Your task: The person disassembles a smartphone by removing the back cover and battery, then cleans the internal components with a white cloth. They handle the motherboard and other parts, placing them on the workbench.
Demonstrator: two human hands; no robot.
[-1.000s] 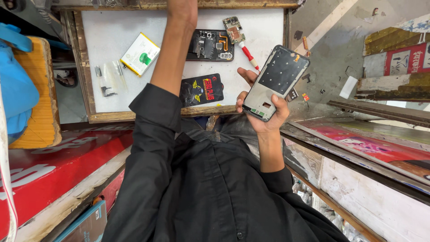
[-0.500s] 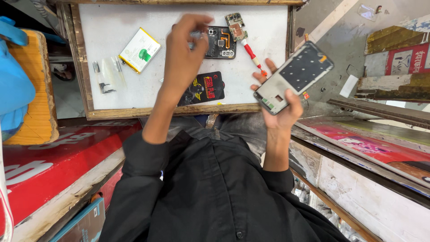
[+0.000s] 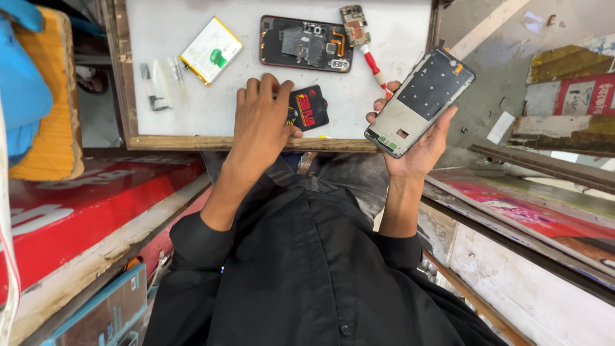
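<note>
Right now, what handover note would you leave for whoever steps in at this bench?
Left hand: flat on the white work board, fingers on the small black packet.
Right hand: holds the phone frame off the board's edge.
On the board: opened phone body, circuit board, red screwdriver, battery.
Done: phone opened, parts out.
Left: nothing refitted.

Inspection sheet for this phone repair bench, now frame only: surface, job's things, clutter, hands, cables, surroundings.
Surface: white worktop with wooden rim.
Job's things: phone frame held up; black card under fingertips.
Clutter: opened phone body, circuit board, red-handled screwdriver, white battery, clear packet.
Hands: left hand flat on the worktop; right hand grips the phone frame.
Cables: nothing seen.
Surroundings: red board on the left, blue cloth.
</note>
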